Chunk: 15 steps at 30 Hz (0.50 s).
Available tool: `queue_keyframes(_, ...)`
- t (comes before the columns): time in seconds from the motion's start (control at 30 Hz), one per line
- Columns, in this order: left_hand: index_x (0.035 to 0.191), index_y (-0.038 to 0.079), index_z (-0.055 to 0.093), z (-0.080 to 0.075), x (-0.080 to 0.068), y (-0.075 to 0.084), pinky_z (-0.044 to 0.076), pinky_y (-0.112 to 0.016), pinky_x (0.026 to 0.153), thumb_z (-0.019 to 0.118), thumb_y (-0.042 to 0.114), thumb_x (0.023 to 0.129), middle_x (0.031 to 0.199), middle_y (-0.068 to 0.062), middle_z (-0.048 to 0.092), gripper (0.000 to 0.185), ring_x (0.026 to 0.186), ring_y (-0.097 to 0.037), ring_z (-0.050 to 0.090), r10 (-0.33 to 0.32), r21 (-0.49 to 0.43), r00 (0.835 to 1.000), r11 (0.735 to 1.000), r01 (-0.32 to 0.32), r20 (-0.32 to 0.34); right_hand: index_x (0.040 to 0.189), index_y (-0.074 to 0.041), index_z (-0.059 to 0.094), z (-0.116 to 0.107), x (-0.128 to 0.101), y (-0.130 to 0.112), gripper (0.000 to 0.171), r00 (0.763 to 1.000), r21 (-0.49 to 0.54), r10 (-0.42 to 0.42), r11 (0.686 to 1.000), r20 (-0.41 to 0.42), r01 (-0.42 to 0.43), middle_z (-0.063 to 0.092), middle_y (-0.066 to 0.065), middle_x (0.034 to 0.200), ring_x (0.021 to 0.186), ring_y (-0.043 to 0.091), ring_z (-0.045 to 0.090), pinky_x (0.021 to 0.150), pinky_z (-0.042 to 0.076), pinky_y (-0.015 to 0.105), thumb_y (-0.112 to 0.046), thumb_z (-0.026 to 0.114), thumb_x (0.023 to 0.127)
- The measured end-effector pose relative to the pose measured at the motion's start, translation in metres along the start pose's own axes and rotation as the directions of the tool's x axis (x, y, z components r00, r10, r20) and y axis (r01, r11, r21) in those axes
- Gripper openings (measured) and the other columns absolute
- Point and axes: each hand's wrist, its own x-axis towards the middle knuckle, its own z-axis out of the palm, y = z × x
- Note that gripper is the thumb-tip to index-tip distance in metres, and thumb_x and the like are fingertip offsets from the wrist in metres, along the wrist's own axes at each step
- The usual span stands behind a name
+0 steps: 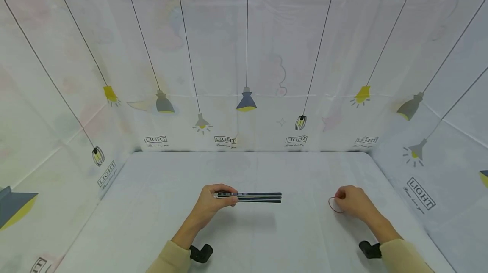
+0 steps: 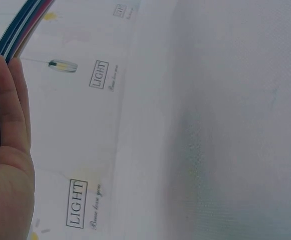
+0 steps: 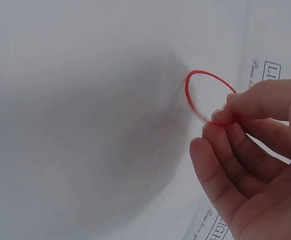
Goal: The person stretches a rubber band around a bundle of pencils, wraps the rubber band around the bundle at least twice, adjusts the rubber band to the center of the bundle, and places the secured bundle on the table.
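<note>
pens [image 2: 5, 37] cut off by frame edge (count unclear)

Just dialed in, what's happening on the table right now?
A person works with bare hands over a white cloth-covered table. The left hand grips a bundle of pens by one end, holding them level above the table. The right hand pinches a red rubber band between thumb and fingertips, off to the side. The band is not yet around the pens; the two hands are apart.

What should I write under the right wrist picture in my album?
A right hand pinches a thin red rubber band.
</note>
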Motion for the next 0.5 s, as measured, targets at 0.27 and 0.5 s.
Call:
queue_keyframes(0.27, 0.108, 0.000, 0.074, 0.000, 0.000, 0.002, 0.057, -0.035, 0.083, 0.086, 0.017, 0.082, 0.101, -0.011, 0.070, 0.033, 0.085, -0.024, 0.071, -0.004, 0.004, 1.000, 1.000, 0.004, -0.001, 0.088, -0.003, 0.069, -0.001, -0.004, -0.020, 0.006, 0.998, 0.025, -0.056, 0.998, -0.024, 0.056, 0.065, 0.000, 0.081, 0.072, 0.017, 0.056, 0.062, 0.049, 0.033, -0.009, 0.069, 0.089)
queue_keyframes(0.5, 0.107, 0.000, 0.074, 0.000, 0.001, 0.002, 0.057, -0.034, 0.082, 0.086, 0.017, 0.083, 0.100, -0.011, 0.071, 0.032, 0.085, -0.024, 0.072, 0.001, 0.016, 1.000, 1.000, -0.001, 0.001, 0.089, -0.004, 0.070, 0.001, -0.010, -0.038, 0.005, 0.995, 0.051, -0.094, 0.994, -0.043, 0.096, 0.064, -0.001, 0.078, 0.071, 0.016, 0.055, 0.060, 0.049, 0.031, -0.008, 0.069, 0.090)
